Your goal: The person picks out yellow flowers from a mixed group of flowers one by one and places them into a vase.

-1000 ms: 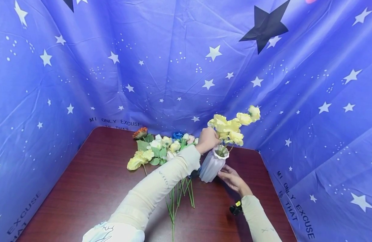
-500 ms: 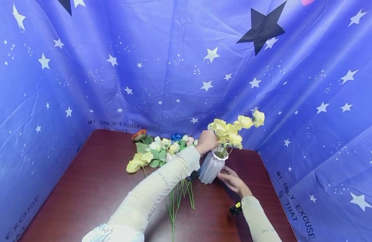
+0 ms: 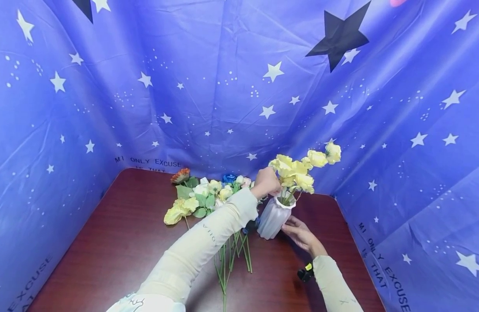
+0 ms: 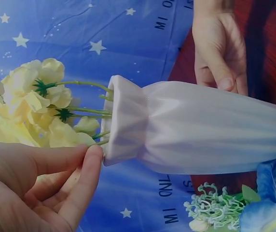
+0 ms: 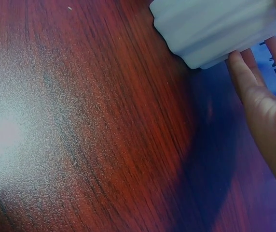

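Observation:
A pale, fluted vase (image 3: 274,219) stands on the table and leans right in the head view; several yellow artificial flowers (image 3: 292,171) rise from its mouth. My left hand (image 3: 267,181) is at the rim, thumb and forefinger pinching a thin green flower stem (image 4: 99,143) just outside the opening. The stem's lower end is hidden inside the vase. My right hand (image 3: 299,234) touches the vase's lower right side with fairly straight fingers (image 5: 244,72). Its thumb side shows at the vase's edge in the left wrist view.
Left of the vase lies a pile of artificial flowers (image 3: 202,188), white, yellow, orange and blue, with long green stems (image 3: 224,264) pointing toward me. A small black object with a yellow part (image 3: 305,273) is beside my right sleeve. A blue star-printed cloth (image 3: 208,86) encloses the table (image 3: 118,242).
The yellow flowers at the vase have dipped slightly, and my left hand has come down a little with the stem. My right hand stays at the vase.

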A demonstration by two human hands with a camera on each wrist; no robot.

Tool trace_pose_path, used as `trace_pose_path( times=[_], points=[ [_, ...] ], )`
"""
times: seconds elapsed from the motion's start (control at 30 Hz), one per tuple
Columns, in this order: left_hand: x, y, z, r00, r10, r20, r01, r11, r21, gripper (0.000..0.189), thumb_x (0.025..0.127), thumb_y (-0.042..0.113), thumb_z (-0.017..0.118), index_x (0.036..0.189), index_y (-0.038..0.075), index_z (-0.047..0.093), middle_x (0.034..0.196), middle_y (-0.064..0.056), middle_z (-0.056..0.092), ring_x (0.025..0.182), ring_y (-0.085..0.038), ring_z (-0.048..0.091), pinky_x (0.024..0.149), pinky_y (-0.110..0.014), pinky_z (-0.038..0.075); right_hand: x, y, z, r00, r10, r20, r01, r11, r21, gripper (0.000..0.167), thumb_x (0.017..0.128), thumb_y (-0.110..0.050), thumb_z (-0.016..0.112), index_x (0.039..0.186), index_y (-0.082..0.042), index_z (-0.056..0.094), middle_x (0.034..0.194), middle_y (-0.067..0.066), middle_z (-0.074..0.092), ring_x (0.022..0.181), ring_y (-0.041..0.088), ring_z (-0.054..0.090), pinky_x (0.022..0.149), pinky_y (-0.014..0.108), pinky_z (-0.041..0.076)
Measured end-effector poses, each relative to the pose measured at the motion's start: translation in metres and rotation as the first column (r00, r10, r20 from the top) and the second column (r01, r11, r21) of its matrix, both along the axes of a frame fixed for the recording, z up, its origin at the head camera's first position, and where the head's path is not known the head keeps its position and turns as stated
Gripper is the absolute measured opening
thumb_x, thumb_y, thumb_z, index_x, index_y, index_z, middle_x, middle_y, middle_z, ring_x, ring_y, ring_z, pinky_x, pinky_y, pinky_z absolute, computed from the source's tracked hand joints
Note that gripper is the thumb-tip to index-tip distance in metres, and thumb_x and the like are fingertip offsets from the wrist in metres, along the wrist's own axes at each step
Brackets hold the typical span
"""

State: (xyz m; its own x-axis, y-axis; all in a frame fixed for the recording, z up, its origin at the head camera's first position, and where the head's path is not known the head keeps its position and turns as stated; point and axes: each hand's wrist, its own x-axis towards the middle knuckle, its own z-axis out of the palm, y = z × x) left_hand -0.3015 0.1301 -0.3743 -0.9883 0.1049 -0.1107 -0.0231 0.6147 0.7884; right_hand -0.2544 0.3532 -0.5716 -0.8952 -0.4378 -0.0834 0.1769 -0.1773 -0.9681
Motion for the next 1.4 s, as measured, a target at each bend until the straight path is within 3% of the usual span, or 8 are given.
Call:
trace_pose_path(
  times=[0.17, 0.4, 0.57, 0.63, 0.77, 0.9, 1.07, 1.4],
  points=[
    [-0.005, 0.003, 0.0, 0.996, 0.039, 0.078, -0.041, 0.999, 0.017, 0.01, 0.075, 0.003, 0.086, 0.076, 0.002, 0.076, 0.055, -0.003, 0.07, 0.042, -0.011, 0.065, 0.054, -0.025, 0.064, 0.0, 0.001, 0.0, 1.0, 0.007, -0.021, -0.006, 1.0, 0.013, 0.039, 0.101, 0.013, 0.043, 0.121, -0.017, 0.054, 0.116, -0.004, 0.065, 0.108, 0.006, 0.064, 0.1, 0.017, 0.055],
    [-0.007, -0.004, 0.007, 0.997, 0.005, 0.082, 0.012, 0.978, -0.207, 0.011, 0.078, 0.016, 0.083, 0.081, 0.008, 0.077, 0.061, 0.004, 0.065, 0.059, -0.007, 0.069, 0.061, -0.017, 0.061, 0.0, 0.001, -0.001, 0.999, 0.021, -0.026, -0.021, 1.0, 0.004, 0.039, 0.101, 0.015, 0.041, 0.121, -0.016, 0.053, 0.117, -0.003, 0.065, 0.109, 0.007, 0.065, 0.101, 0.019, 0.055],
    [-0.003, -0.018, 0.016, 0.977, -0.008, 0.212, -0.014, 0.995, 0.101, 0.004, 0.08, 0.0, 0.078, 0.084, 0.0, 0.078, 0.074, -0.005, 0.075, 0.077, -0.019, 0.078, 0.064, -0.023, 0.065, -0.002, -0.001, -0.001, 1.0, 0.019, -0.024, -0.019, 1.0, -0.007, 0.04, 0.1, 0.016, 0.041, 0.121, -0.016, 0.055, 0.117, -0.002, 0.066, 0.109, 0.007, 0.065, 0.102, 0.019, 0.055],
    [0.0, -0.025, 0.019, 0.963, 0.007, 0.27, -0.094, 0.946, 0.311, 0.015, 0.078, -0.012, 0.075, 0.092, -0.008, 0.076, 0.087, -0.014, 0.078, 0.087, -0.028, 0.078, 0.07, -0.026, 0.067, -0.002, -0.002, -0.001, 0.999, 0.019, -0.026, -0.019, 1.0, -0.009, 0.04, 0.1, 0.016, 0.041, 0.121, -0.016, 0.055, 0.117, -0.002, 0.065, 0.109, 0.007, 0.065, 0.103, 0.02, 0.055],
    [0.004, -0.039, 0.021, 0.959, -0.029, 0.283, -0.12, 0.861, 0.494, 0.027, 0.079, -0.024, 0.066, 0.104, -0.015, 0.072, 0.105, -0.028, 0.074, 0.099, -0.038, 0.075, 0.084, -0.035, 0.066, -0.003, -0.003, -0.002, 1.0, 0.016, -0.025, -0.015, 1.0, 0.006, 0.042, 0.1, 0.016, 0.041, 0.121, -0.017, 0.055, 0.117, -0.002, 0.065, 0.109, 0.007, 0.065, 0.102, 0.019, 0.055],
    [0.001, -0.056, 0.019, 0.951, -0.108, 0.29, -0.071, 0.835, 0.546, 0.031, 0.082, -0.024, 0.063, 0.112, -0.016, 0.069, 0.118, -0.031, 0.07, 0.109, -0.041, 0.071, 0.095, -0.04, 0.063, -0.001, 0.0, -0.002, 1.0, 0.005, -0.026, -0.004, 1.0, 0.018, 0.043, 0.1, 0.016, 0.041, 0.121, -0.019, 0.055, 0.117, -0.004, 0.066, 0.109, 0.006, 0.065, 0.102, 0.019, 0.055],
    [-0.002, -0.079, 0.012, 0.935, -0.135, 0.329, -0.069, 0.84, 0.539, 0.039, 0.084, -0.022, 0.063, 0.123, -0.013, 0.065, 0.128, -0.03, 0.066, 0.115, -0.039, 0.069, 0.094, -0.035, 0.064, 0.0, 0.0, -0.001, 0.999, 0.017, -0.031, -0.017, 1.0, 0.01, 0.041, 0.101, 0.014, 0.042, 0.122, -0.019, 0.054, 0.116, -0.004, 0.066, 0.108, 0.005, 0.065, 0.103, 0.019, 0.054],
    [-0.006, -0.116, -0.007, 0.92, -0.075, 0.384, -0.16, 0.823, 0.545, 0.046, 0.086, -0.023, 0.061, 0.13, -0.012, 0.06, 0.136, -0.03, 0.061, 0.122, -0.04, 0.065, 0.098, -0.036, 0.062, 0.002, -0.003, 0.003, 1.0, 0.006, -0.008, -0.006, 0.999, -0.032, 0.046, 0.1, 0.019, 0.035, 0.118, -0.017, 0.058, 0.113, -0.003, 0.068, 0.105, 0.007, 0.066, 0.099, 0.019, 0.057]
  ],
)
